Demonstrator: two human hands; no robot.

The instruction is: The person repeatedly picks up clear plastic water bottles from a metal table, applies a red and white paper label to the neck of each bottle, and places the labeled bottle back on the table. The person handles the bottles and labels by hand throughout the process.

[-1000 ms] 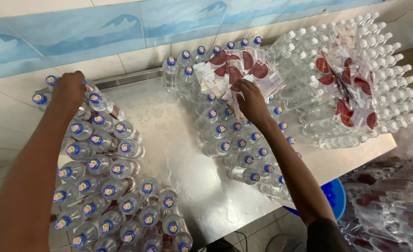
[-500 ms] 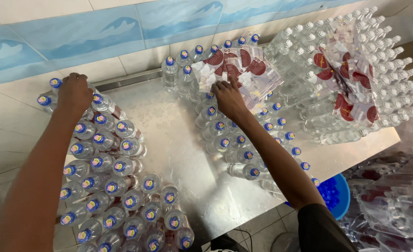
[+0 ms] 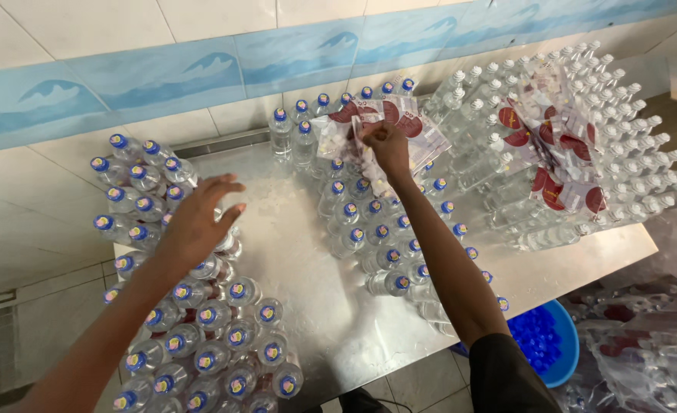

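My right hand (image 3: 385, 144) reaches to the back of the steel table (image 3: 308, 260) and pinches a stack of red-and-white labels (image 3: 415, 126) lying on top of blue-capped clear bottles (image 3: 369, 229). My left hand (image 3: 199, 218) hovers with fingers spread over the left group of blue-capped bottles (image 3: 201, 329), near its inner edge, holding nothing.
A large batch of white-capped bottles (image 3: 629, 153) with more red labels (image 3: 560, 145) on top fills the right side. A blue tub of blue caps (image 3: 545, 340) sits below the table's front edge. Plastic bags (image 3: 652, 352) lie at lower right. A tiled wall (image 3: 162, 76) backs the table.
My left hand has come off the far-left bottles and moved right and nearer, fingers now spread. My right hand has moved farther back onto the label stack.
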